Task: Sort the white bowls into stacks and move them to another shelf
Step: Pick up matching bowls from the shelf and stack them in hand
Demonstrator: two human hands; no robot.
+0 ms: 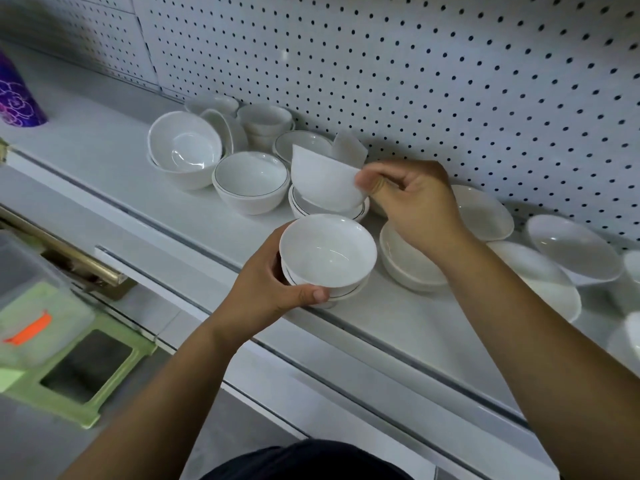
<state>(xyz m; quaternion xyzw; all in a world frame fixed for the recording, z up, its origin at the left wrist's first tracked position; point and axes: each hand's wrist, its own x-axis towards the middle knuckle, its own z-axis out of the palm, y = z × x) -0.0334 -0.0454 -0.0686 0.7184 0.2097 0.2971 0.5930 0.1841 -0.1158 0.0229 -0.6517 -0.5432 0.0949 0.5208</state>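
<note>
Head view: the left hand (273, 285) grips a short stack of bowls (327, 252) at the front edge of the shelf (104, 157). Its thumb lies on the near side and its fingers curl round the left side. The top bowl of this stack is plain white and sits inside a bowl with a thin dark line at the rim.

Just beyond this hand, the right hand (415, 206) pinches a tilted bowl (322, 180) by its rim, thumb and fingers closed on the edge. The tilted bowl is over a low stack of lined bowls (298, 206); I cannot tell if it touches them.

Under the right wrist stands a deep white bowl (405, 265). To the right of the right hand lie several shallow bowls (485, 213), some overlapping.

To the left of the tilted bowl stands a lined bowl (251, 181). Further left is a large bowl (185, 150) nested in another, with small bowls (265, 119) behind, near the pegboard wall (433, 64). Far left of the left hand, a purple cup (17, 98) stands on the shelf. Below the left forearm are a green stool (114, 386) and a clear plastic box (31, 271).
</note>
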